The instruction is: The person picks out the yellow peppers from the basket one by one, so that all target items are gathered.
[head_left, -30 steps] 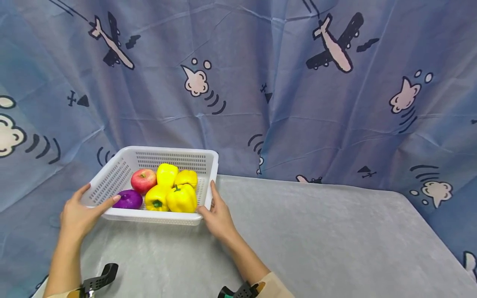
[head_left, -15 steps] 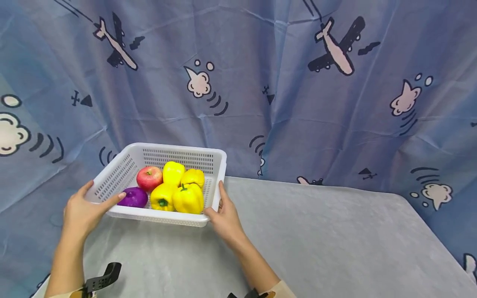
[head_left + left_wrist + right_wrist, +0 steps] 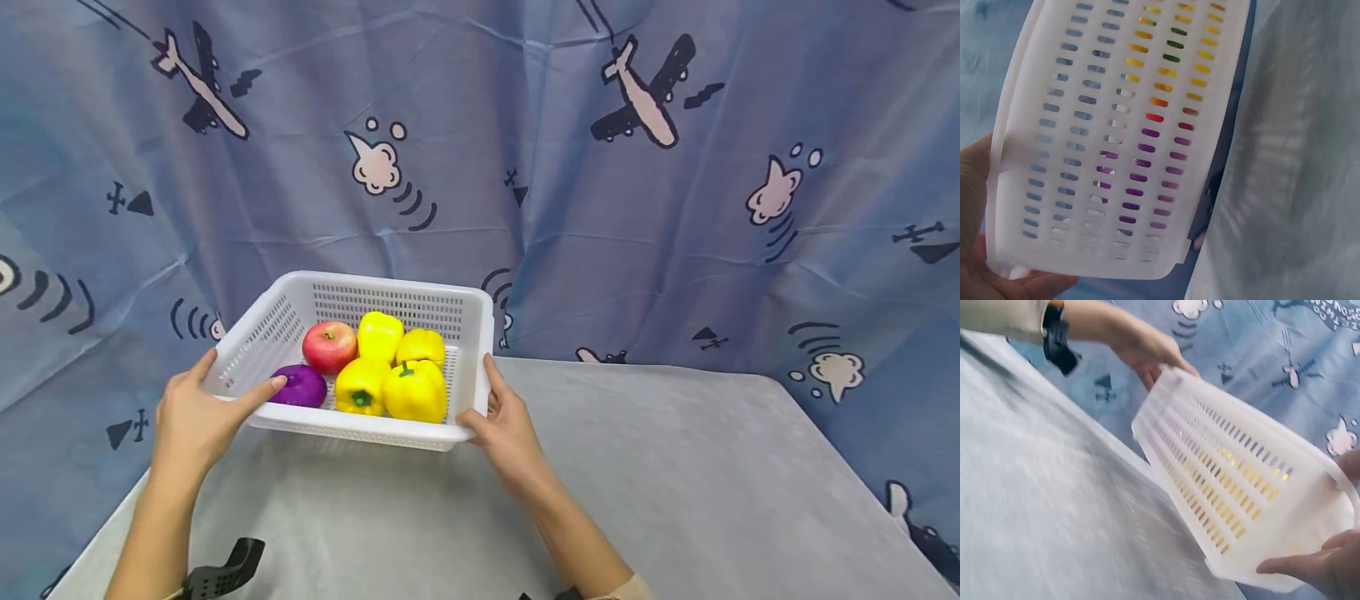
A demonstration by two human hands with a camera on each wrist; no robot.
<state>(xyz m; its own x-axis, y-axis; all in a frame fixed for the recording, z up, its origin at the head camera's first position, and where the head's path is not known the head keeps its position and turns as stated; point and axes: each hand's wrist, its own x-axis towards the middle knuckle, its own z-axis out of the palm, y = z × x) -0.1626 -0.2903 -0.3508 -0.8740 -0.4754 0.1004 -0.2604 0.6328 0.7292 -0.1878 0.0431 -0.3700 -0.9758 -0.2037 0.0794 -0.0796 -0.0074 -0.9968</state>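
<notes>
Both hands hold a white slotted plastic basket (image 3: 345,425), tilted over the grey table. My left hand (image 3: 193,417) grips its left end, thumb across the front rim. My right hand (image 3: 513,433) grips the right front corner; in the right wrist view, fingers (image 3: 1297,565) reach under the basket's end. Inside lie a red apple (image 3: 330,347), a round purple vegetable (image 3: 302,386) beside my left thumb, and several yellow bell peppers (image 3: 415,392). Through the slots of the basket wall (image 3: 1085,187), purple, red and yellow show in the left wrist view.
The grey-covered table (image 3: 637,467) stretches to the right and in front of the basket. A blue curtain (image 3: 450,167) printed with planes and clouds hangs along the back and sides. A black wrist strap (image 3: 225,571) sits on my left forearm.
Both hands have carried the basket to the right and slightly upward, its contents staying inside. The head view has turned a little to the right. The grip looks unchanged.
</notes>
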